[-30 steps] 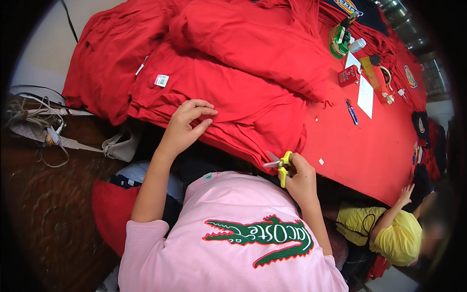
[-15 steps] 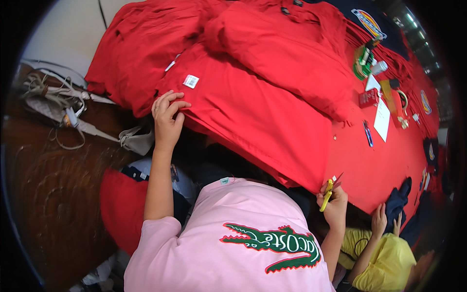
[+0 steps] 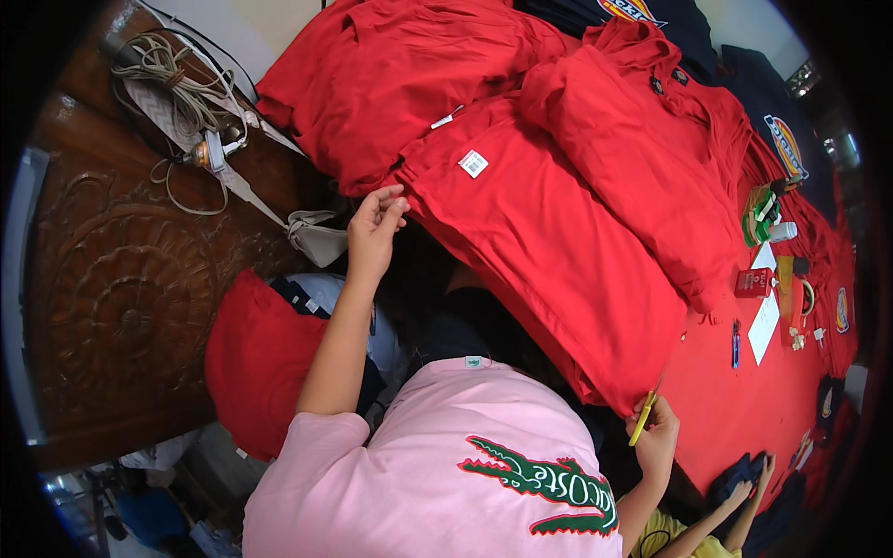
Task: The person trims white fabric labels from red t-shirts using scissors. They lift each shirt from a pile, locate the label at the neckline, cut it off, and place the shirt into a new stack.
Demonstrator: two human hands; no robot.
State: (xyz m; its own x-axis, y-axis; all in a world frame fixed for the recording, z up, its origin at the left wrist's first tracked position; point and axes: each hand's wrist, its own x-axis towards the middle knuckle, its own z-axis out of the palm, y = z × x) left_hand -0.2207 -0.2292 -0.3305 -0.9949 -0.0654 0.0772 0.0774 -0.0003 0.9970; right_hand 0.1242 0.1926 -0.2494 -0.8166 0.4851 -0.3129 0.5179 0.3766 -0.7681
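A red shirt (image 3: 567,242) with a white barcode sticker (image 3: 473,164) lies spread along the near table edge. At its left corner, my left hand (image 3: 374,231) is closed in a pinch on the fabric edge, thumb and fingertips almost together. My right hand (image 3: 659,432) grips a small pair of yellow-handled scissors (image 3: 642,418) beside the shirt's near right corner. Their dark blades point up against the red cloth; whether those fingers also hold the fabric, I cannot tell.
Piled red shirts (image 3: 419,65) cover the far side. A green tape dispenser (image 3: 761,219), red box (image 3: 753,282), white paper (image 3: 765,325) and blue pen (image 3: 735,344) lie rightward. A co-worker's hands (image 3: 744,493) handle dark cloth. A carved wooden panel (image 3: 130,307) and bundled cord (image 3: 177,88) are left.
The view has turned, so the scene sits further right. My left fingers have drawn together at the shirt's edge. The scissors in my right hand have tilted, handles more upright.
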